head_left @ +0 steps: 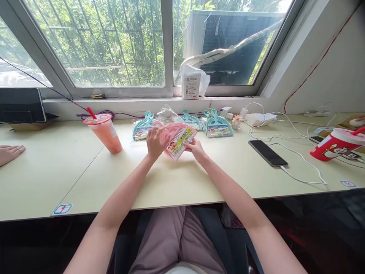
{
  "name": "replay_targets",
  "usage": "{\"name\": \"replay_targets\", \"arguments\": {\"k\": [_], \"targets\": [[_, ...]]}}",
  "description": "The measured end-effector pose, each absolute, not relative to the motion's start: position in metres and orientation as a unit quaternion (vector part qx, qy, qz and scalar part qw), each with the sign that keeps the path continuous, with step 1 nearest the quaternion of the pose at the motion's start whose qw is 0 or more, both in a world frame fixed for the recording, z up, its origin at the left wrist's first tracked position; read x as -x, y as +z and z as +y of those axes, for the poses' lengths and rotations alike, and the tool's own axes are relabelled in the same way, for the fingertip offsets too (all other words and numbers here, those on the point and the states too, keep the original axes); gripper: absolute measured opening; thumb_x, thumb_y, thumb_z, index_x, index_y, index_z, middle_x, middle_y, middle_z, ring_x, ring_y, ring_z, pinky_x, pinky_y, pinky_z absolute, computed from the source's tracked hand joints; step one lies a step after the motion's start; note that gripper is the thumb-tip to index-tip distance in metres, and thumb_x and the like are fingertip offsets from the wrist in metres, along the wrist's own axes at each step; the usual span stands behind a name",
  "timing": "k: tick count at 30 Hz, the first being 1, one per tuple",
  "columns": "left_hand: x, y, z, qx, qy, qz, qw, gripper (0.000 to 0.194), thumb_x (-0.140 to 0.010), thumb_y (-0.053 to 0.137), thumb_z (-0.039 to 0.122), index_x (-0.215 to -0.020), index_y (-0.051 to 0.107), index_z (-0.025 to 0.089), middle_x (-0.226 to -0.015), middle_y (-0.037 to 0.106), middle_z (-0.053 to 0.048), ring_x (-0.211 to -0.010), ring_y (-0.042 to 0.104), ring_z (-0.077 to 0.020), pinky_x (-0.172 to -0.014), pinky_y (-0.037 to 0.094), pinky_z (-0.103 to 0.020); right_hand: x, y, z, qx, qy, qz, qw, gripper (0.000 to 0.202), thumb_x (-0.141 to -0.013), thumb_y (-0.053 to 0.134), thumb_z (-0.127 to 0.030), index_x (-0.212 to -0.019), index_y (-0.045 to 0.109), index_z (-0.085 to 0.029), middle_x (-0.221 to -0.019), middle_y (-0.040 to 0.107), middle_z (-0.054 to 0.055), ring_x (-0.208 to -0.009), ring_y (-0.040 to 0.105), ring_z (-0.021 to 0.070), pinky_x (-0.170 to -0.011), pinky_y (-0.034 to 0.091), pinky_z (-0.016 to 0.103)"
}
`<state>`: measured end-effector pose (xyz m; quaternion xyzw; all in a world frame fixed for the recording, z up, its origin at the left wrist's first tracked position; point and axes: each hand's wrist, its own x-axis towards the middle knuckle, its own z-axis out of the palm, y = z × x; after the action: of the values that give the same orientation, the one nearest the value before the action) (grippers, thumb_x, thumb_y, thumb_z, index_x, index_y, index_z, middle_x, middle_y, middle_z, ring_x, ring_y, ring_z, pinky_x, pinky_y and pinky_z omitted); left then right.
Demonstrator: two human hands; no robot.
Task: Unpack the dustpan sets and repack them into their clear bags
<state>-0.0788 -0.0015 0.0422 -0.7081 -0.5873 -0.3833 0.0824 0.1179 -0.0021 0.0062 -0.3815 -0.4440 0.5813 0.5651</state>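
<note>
A pink mini dustpan-and-brush set (178,140) with a yellow-green printed label is held tilted just above the table, in front of me. My left hand (156,142) is closed at its left side, near the handle end, and partly covers it. At its lower right edge, my right hand (196,149) pinches the set between thumb and fingers. Behind it lie teal dustpan-and-brush sets in clear wrapping: one on the left (145,127), one in the middle (191,121), and a stack on the right (218,125).
An orange drink cup (104,133) with a red straw stands left. Another person's hand (11,154) rests at the far left by a tablet (23,105). Rightward are a phone (268,153) on a white cable and a red cup (336,145). A white box (191,86) stands on the sill.
</note>
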Motion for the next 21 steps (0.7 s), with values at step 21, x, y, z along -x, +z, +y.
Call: {"name": "replay_targets", "arguments": {"k": [21], "targets": [[0.059,0.024,0.004,0.554,-0.389,-0.272,-0.683,0.060,-0.085,0.065,0.049,-0.138,0.052,0.024,-0.139,0.057,-0.012,-0.122,0.057,-0.0293,-0.084,0.055,-0.035,-0.128,0.007,0.006,0.354,0.551,-0.342,0.674,0.026,-0.067,0.077,-0.016,-0.087,0.061,-0.020,-0.090,0.073,0.001,-0.090,0.070,0.0173,-0.091,0.059,0.037]]}}
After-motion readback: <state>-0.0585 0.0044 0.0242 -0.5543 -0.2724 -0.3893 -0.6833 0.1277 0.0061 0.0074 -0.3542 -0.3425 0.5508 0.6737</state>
